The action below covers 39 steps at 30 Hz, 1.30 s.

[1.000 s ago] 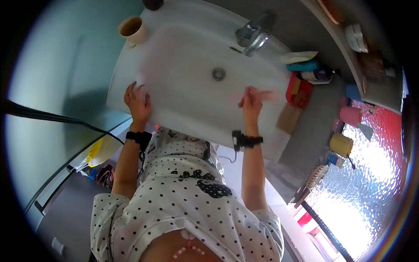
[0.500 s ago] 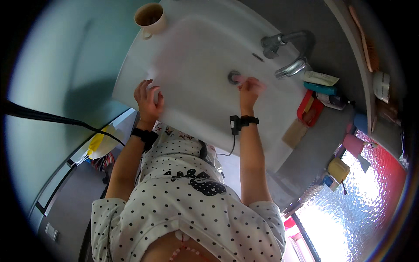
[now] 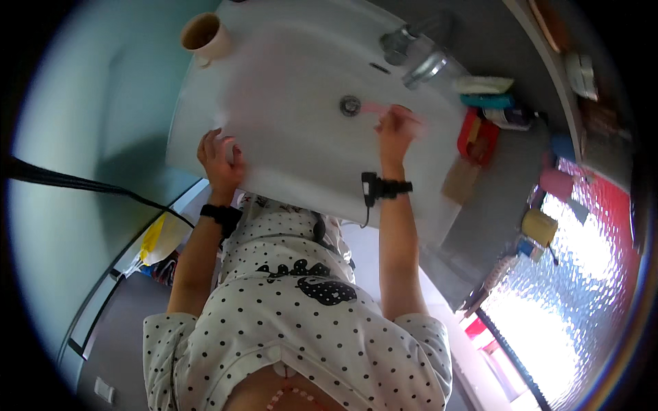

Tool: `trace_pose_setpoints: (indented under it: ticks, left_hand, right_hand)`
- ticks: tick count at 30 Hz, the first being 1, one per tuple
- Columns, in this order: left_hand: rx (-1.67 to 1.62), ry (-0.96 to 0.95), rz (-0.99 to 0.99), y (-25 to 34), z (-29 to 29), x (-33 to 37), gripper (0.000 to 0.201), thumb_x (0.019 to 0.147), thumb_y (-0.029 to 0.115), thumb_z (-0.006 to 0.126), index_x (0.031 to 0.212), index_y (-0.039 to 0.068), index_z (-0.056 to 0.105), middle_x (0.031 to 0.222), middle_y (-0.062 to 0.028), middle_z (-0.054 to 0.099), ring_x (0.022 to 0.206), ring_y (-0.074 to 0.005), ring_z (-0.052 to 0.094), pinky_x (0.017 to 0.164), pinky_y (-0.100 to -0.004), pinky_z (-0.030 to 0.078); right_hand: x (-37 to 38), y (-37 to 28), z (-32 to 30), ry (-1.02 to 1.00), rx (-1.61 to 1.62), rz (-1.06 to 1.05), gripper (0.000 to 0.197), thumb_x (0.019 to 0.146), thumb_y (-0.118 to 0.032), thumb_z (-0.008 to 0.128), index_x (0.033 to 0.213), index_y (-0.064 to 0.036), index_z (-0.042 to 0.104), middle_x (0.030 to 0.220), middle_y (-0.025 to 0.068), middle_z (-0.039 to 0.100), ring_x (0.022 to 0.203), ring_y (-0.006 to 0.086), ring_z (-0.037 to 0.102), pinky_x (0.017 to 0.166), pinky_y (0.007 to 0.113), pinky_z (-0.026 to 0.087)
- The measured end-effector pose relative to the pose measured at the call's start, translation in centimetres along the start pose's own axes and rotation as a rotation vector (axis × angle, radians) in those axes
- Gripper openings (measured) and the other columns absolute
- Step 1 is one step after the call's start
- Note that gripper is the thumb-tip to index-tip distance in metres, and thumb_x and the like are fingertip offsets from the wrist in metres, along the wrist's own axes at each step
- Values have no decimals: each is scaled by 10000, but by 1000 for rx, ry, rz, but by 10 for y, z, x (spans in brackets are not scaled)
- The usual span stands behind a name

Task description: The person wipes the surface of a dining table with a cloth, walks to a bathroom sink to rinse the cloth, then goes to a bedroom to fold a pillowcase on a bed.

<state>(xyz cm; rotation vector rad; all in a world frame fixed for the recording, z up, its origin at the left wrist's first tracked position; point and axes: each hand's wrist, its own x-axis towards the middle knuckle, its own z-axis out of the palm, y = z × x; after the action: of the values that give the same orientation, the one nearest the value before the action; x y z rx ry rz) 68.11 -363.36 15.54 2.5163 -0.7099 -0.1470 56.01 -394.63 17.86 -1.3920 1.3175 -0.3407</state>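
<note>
Where the person (image 3: 301,253) stands: before a white sink (image 3: 295,154).
Left hand (image 3: 221,164): by the near-left rim, loosely curled, thumb apart from fingers, apparently empty.
Right hand (image 3: 395,133): over the basin, fingers closed on a pink thing (image 3: 372,107).
Cup (image 3: 214,45): cream, far-left corner.
Pink thing: slender, blurred, just right of the drain (image 3: 350,105).

A pale green wall (image 3: 79,137) stands at left beside a grey floor (image 3: 130,325); at right, a textured window (image 3: 538,318) glares white (reddish toward its upper right).
</note>
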Motion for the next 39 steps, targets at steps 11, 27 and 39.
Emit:
trace_pose_setpoints:
  ticks: [11,27,39]
  left_hand:
    - [-13,-2,156,-38,-10,33,277,703,80,585,974,102,537,1135,-104,483,1115,-314,392,922,-433,281]
    - [-146,-138,369,-3,-33,61,282,764,104,557,1043,109,518,1206,-80,447,1128,-285,381,931,-433,249]
    - [-38,-115,628,55,34,113,278,827,194,531,1091,112,502,1213,-91,441,1143,-286,367,933,-463,261]
  right_hand:
    - [-49,-18,-181,403,-1682,105,505,831,-425,462,1274,-191,399,843,178,612,707,333,606,563,441,478]
    - [-122,17,-79,560,-908,-512,111,810,-102,556,909,-54,570,684,54,497,553,170,482,484,284,420]
    - [-378,223,-125,656,-518,443,74,808,-82,516,825,-25,561,709,65,575,611,169,566,542,284,452]
